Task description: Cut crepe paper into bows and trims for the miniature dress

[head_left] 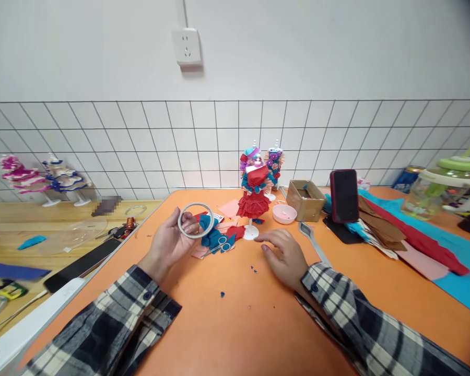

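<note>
Ring: your white ring (196, 204) is up in your left hand (168, 241), above the desk (235, 324) and well apart from your right hand (285, 258).
Left hand: you grip the ring at its left side, your fingertips showing through its middle.
Right hand: palm down, fingers loosely spread, gripping nothing that shows; your fingertip is at the white base (251, 233) of the stand, though you cannot tell whether it touches.
Red dress: it hangs on that stand (250, 222), between and beyond your two hands.
Scissors (221, 243): they lie on the blue cloth (209, 237), just right of your left hand.
Pink bowl (284, 214): beyond your right hand, beside the cardboard box (306, 201).
</note>
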Demonstrator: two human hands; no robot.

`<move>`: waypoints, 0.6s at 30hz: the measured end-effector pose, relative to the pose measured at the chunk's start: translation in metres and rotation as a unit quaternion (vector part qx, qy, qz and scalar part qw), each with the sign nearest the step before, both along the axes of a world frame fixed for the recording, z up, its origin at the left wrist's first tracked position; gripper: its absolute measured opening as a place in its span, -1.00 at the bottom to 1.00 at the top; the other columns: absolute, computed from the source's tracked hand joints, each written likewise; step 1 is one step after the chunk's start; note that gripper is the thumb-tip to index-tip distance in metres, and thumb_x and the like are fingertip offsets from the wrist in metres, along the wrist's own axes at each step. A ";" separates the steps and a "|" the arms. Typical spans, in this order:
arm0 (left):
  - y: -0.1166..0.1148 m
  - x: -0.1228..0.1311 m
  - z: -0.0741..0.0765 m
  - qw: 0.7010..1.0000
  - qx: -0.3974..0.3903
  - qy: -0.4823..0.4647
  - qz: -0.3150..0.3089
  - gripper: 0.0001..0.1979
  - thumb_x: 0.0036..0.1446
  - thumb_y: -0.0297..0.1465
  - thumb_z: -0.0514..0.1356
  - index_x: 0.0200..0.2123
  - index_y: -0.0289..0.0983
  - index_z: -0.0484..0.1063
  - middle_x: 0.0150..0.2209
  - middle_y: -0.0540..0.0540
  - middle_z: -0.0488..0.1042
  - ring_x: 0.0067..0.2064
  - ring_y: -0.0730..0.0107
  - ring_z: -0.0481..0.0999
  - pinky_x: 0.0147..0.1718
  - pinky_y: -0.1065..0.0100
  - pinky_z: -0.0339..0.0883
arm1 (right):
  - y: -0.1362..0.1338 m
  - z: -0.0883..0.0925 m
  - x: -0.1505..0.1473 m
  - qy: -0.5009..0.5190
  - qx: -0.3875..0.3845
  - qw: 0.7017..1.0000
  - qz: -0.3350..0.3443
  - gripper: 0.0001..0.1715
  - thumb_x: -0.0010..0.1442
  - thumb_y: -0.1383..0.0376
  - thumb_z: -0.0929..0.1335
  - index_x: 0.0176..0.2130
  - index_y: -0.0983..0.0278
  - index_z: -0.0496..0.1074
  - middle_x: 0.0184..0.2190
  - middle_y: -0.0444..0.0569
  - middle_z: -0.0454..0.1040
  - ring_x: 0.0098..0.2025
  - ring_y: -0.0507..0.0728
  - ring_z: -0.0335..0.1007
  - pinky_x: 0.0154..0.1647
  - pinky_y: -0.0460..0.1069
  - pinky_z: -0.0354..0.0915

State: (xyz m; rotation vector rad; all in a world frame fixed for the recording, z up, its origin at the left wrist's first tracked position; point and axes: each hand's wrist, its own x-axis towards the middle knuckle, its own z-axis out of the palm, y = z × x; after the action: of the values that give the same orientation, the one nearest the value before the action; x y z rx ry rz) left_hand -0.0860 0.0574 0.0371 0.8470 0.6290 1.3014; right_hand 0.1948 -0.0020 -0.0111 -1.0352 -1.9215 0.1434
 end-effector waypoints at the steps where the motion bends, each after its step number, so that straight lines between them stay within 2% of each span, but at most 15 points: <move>1: -0.008 0.012 -0.003 0.998 0.019 0.058 -0.022 -0.58 0.31 -0.18 -0.11 -0.49 -0.25 0.31 -0.60 0.04 0.15 -0.60 0.47 0.19 -0.54 0.34 0.25 | 0.002 0.000 0.000 0.026 -0.022 0.999 -0.018 -0.74 0.19 0.36 0.26 -0.12 0.21 0.43 -0.21 -0.01 0.52 -0.20 0.16 0.35 -0.15 0.08 0.29; 2: -0.015 0.022 -0.007 0.991 0.034 0.117 -0.046 -0.60 0.28 -0.14 -0.09 -0.47 -0.23 0.32 -0.60 0.02 0.17 -0.59 0.43 0.18 -0.53 0.31 0.24 | 0.003 0.000 -0.001 0.050 -0.045 0.997 -0.027 -0.73 0.20 0.33 0.26 -0.09 0.21 0.42 -0.22 -0.02 0.52 -0.25 0.13 0.36 -0.20 0.05 0.30; 4: -0.031 0.041 -0.017 0.979 0.083 0.175 -0.058 -0.65 0.24 -0.14 0.00 -0.47 -0.23 0.33 -0.55 -0.03 0.26 -0.51 0.36 0.25 -0.43 0.26 0.25 | 0.003 0.001 -0.004 0.091 -0.082 0.992 -0.018 -0.70 0.22 0.28 0.25 -0.04 0.21 0.39 -0.24 -0.04 0.51 -0.33 0.09 0.35 -0.27 0.01 0.30; 6: -0.045 0.054 -0.024 0.960 0.141 0.229 -0.080 -0.70 0.20 -0.15 0.08 -0.39 -0.24 0.39 -0.43 -0.09 0.37 -0.37 0.27 0.36 -0.30 0.22 0.27 | 0.000 0.003 -0.008 0.116 -0.095 0.989 0.008 -0.68 0.23 0.26 0.25 -0.02 0.21 0.37 -0.23 -0.04 0.51 -0.28 0.09 0.38 -0.26 -0.01 0.31; 7: -0.052 0.058 -0.027 0.945 0.169 0.258 -0.111 -0.74 0.20 -0.17 0.10 -0.29 -0.24 0.41 -0.38 -0.10 0.40 -0.31 0.23 0.38 -0.24 0.21 0.27 | -0.003 0.004 -0.009 0.123 -0.092 0.988 0.019 -0.67 0.23 0.24 0.26 -0.01 0.20 0.36 -0.21 -0.03 0.51 -0.23 0.11 0.39 -0.24 -0.01 0.31; 9: -0.061 0.064 -0.031 0.910 0.218 0.315 -0.160 -0.75 0.24 -0.20 0.06 -0.14 -0.22 0.37 -0.32 -0.11 0.41 -0.25 0.24 0.38 -0.18 0.22 0.27 | -0.008 0.007 -0.011 0.125 -0.073 0.989 0.036 -0.64 0.22 0.22 0.28 0.02 0.20 0.34 -0.17 -0.02 0.50 -0.15 0.13 0.39 -0.21 0.00 0.30; 12: -0.069 0.065 -0.031 0.849 0.293 0.413 -0.153 -0.68 0.27 -0.24 0.05 0.05 -0.21 0.26 -0.16 -0.14 0.39 -0.14 0.23 0.36 -0.08 0.22 0.24 | -0.013 0.010 -0.012 0.098 -0.040 0.993 0.055 -0.59 0.19 0.16 0.32 0.03 0.19 0.33 -0.18 0.00 0.48 -0.13 0.16 0.37 -0.18 0.04 0.30; 14: -0.070 0.064 -0.029 0.797 0.336 0.483 -0.138 -0.65 0.27 -0.27 0.04 0.09 -0.23 0.23 -0.11 -0.15 0.38 -0.14 0.25 0.35 -0.10 0.24 0.25 | -0.013 0.010 -0.012 0.072 -0.022 0.996 0.058 -0.57 0.15 0.13 0.36 0.00 0.19 0.35 -0.18 0.00 0.48 -0.12 0.18 0.35 -0.13 0.07 0.29; 18: -0.069 0.064 -0.027 0.692 0.399 0.586 -0.131 -0.74 0.30 -0.32 -0.01 0.00 -0.27 0.27 -0.26 -0.11 0.42 -0.28 0.29 0.34 -0.24 0.28 0.24 | -0.011 0.008 -0.014 0.039 0.011 0.998 0.039 -0.62 0.10 0.15 0.41 -0.08 0.19 0.40 -0.10 0.02 0.44 -0.02 0.21 0.31 0.00 0.12 0.25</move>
State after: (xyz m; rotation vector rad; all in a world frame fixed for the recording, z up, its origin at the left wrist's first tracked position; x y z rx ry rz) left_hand -0.0224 -0.0118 0.0098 2.4890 0.8429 0.5597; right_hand 0.1808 -0.0133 -0.0033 -0.9263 -1.8905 0.2029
